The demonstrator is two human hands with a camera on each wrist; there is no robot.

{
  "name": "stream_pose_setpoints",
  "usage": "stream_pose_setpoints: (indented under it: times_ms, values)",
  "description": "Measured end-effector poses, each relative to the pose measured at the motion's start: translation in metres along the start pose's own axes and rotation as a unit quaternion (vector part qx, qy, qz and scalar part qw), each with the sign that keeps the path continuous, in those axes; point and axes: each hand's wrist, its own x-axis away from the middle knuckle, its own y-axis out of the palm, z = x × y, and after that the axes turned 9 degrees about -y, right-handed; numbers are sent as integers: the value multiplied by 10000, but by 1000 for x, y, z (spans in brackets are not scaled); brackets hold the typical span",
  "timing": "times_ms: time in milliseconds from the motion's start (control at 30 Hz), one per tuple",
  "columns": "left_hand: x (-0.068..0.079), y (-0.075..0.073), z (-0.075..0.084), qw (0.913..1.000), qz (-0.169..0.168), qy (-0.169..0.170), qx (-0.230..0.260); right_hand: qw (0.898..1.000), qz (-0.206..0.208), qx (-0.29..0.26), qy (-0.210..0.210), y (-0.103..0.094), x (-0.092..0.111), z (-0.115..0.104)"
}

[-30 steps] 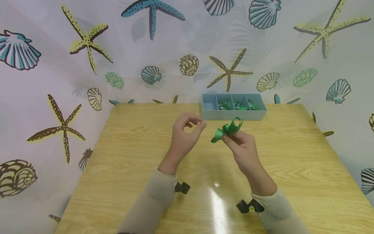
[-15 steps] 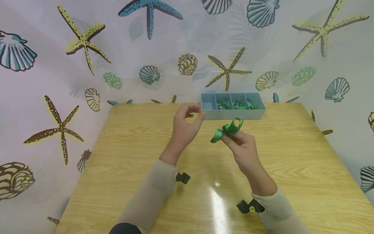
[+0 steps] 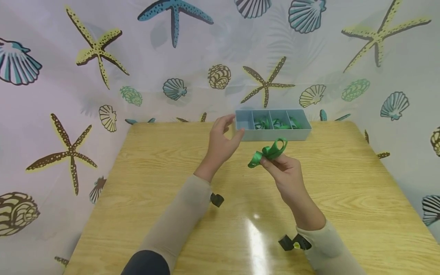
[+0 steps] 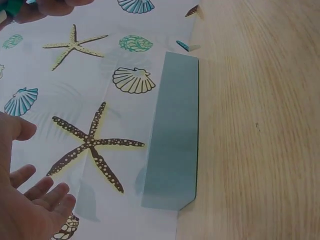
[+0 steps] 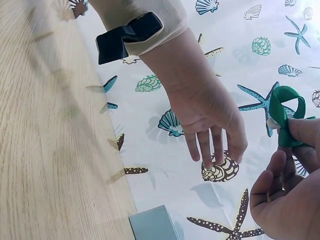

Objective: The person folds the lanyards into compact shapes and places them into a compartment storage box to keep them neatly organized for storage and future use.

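Note:
My right hand (image 3: pixel 288 173) pinches a green ribbon bow (image 3: pixel 273 152) between thumb and fingers, above the table. One loop of the bow (image 5: pixel 281 112) stands up beside the thumb in the right wrist view, with a small whitish bit next to it. My left hand (image 3: pixel 221 143) holds nothing; its thumb and fingers are spread apart at the left end of a pale blue divided box (image 3: pixel 275 135). In the left wrist view, the left hand (image 4: pixel 32 200) appears at the lower left, beside the long side of the box (image 4: pixel 172 135).
Green ribbon pieces (image 3: pixel 281 124) lie in the three right-hand compartments of the box. The box stands at the back of the wooden table (image 3: pixel 165 160), against a sheet (image 3: pixel 206 46) printed with shells and starfish. Black wrist devices (image 3: pixel 217 199) sit on both sleeves.
My left hand has moved forward to the box's left end, and its thumb and fingers have parted. The right hand with the bow has hardly moved.

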Motion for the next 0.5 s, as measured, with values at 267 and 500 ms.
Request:
stream_pose_setpoints:
  times_ms: [267,500]
  values:
    - [-16,11,-17,9992,-236,-187,-277,10000,20,-16,44,-3,1,1]
    - [-28,21,-32,9960,-440,-536,-570,10000,13,34,32,-6,1,2]
